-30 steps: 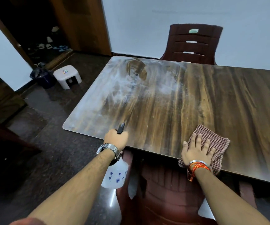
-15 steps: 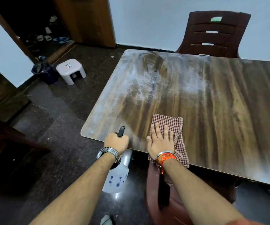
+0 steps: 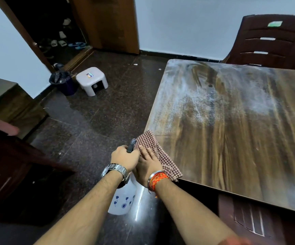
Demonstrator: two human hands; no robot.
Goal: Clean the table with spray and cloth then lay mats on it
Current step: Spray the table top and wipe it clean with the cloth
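My left hand (image 3: 123,158) grips the top of a white spray bottle (image 3: 122,200) with blue flower prints, held just off the table's near left corner. My right hand (image 3: 147,166) presses flat on a red-checked cloth (image 3: 158,152) at that same corner of the wooden table (image 3: 235,135). The cloth hangs partly over the table's left edge. White misty spray streaks cover the far left part of the tabletop. No mats are in view.
A dark brown plastic chair (image 3: 270,41) stands at the table's far side, another chair (image 3: 253,221) is tucked under the near edge. On the floor at left are a white stool (image 3: 91,80) and a dark bin (image 3: 63,82). Wooden cabinets stand at far left.
My right hand has slid the cloth leftward along the near edge to the table's left corner, right beside my left hand. The left hand still holds the bottle.
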